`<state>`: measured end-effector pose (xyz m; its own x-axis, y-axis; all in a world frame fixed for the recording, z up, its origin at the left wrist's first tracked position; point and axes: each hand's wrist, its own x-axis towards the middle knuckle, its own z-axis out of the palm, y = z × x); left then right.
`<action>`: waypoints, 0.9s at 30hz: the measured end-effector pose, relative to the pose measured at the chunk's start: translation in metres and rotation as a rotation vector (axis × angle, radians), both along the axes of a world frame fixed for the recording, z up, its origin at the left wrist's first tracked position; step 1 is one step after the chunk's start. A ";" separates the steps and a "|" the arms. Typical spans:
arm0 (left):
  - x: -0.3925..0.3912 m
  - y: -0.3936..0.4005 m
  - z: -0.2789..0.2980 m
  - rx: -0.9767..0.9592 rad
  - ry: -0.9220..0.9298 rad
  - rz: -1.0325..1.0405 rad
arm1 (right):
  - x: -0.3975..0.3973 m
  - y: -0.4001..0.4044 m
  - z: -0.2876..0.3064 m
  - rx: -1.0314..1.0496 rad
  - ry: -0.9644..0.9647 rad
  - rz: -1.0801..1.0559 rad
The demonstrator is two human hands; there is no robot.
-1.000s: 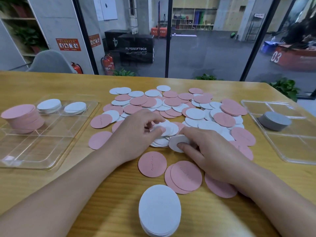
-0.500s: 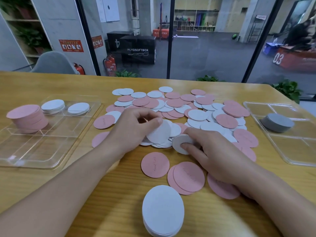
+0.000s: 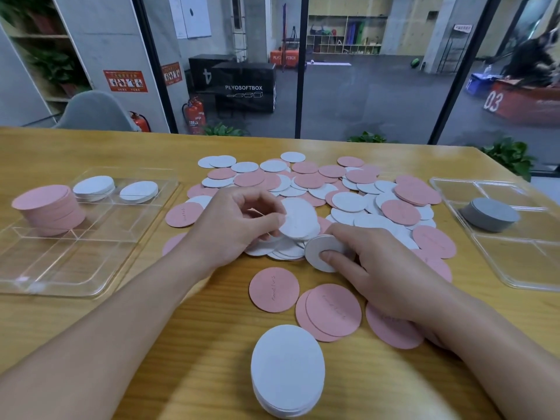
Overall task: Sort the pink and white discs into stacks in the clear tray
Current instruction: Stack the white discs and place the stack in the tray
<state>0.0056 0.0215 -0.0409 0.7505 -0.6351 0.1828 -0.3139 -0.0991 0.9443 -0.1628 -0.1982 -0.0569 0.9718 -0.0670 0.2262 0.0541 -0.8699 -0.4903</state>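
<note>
A wooden yellow-brown surface (image 3: 91, 328) is seen from above, with a wide scatter of thin round pink and white discs (image 3: 333, 189) spread over its middle. The left hand (image 3: 233, 225) is held over the near part of the scatter, its fingers curled, and a white round disc (image 3: 298, 219) is pinched between its thumb and fingers, tilted up off the pile. Just right of it, the right hand (image 3: 381, 268) is laid over the discs, and a small stack of white discs (image 3: 321, 253) is pressed under its thumb, with the other fingers stretched out along the stack's far edge.

On the left, a clear plastic tray with divided compartments (image 3: 75, 268) is set on the surface. A tall stack of pink discs (image 3: 48, 207) is placed in its far left compartment, and two low stacks of white discs (image 3: 94, 187) (image 3: 138, 191) are placed side by side in the far compartments to the right of it. The near compartments hold nothing.

Nearest the viewer, a separate stack of white discs (image 3: 288, 371) is set on the surface, with a few loose pink discs (image 3: 331, 310) lying flat between it and the hands.

On the right, a second clear tray (image 3: 515, 268) is seen, holding a stack of grey discs (image 3: 489, 213).
</note>
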 end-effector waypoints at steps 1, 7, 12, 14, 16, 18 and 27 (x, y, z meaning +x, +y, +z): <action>0.002 0.001 -0.001 0.005 -0.001 0.007 | 0.000 0.000 0.000 0.001 0.000 -0.002; 0.008 0.004 0.000 0.065 -0.075 -0.042 | 0.000 0.000 0.000 0.006 0.003 -0.012; 0.004 0.007 0.005 0.185 -0.170 -0.180 | 0.000 -0.002 0.002 0.033 0.014 -0.052; -0.001 0.005 0.004 0.237 -0.205 -0.241 | 0.000 -0.002 0.002 0.039 0.003 -0.052; -0.009 0.002 0.001 0.246 -0.165 -0.292 | -0.001 -0.001 0.003 0.035 -0.016 -0.031; -0.016 -0.001 -0.001 0.237 -0.118 -0.339 | -0.002 0.000 0.003 0.012 -0.031 -0.011; -0.007 -0.002 -0.005 0.278 -0.491 0.060 | -0.003 0.003 0.002 0.031 -0.038 0.022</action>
